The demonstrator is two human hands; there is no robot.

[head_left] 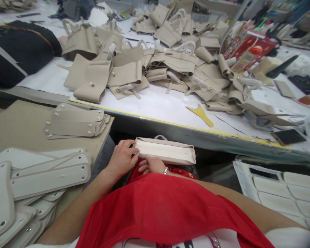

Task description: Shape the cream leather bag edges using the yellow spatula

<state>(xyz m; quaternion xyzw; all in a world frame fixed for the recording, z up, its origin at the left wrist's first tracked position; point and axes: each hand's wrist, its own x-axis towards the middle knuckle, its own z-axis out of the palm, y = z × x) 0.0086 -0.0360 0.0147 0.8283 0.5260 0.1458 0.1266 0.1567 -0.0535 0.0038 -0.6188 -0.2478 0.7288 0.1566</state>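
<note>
A beige handbag rests over my lap at the table's front edge, its long pale face turned up and a wrapped handle loop showing behind it. My left hand grips its left end, with fingertips bent over the corner. Along the near edge, my right hand holds the bag with the thumb on the rim and the fingers curled below. A red apron covers my lap, and the bag's underside is hidden.
Many beige handbags are heaped across the white table. A yellow scraper-shaped tool and a dark phone-like slab lie near its edge. Punched panels and strips are stacked left; pale pieces lie right.
</note>
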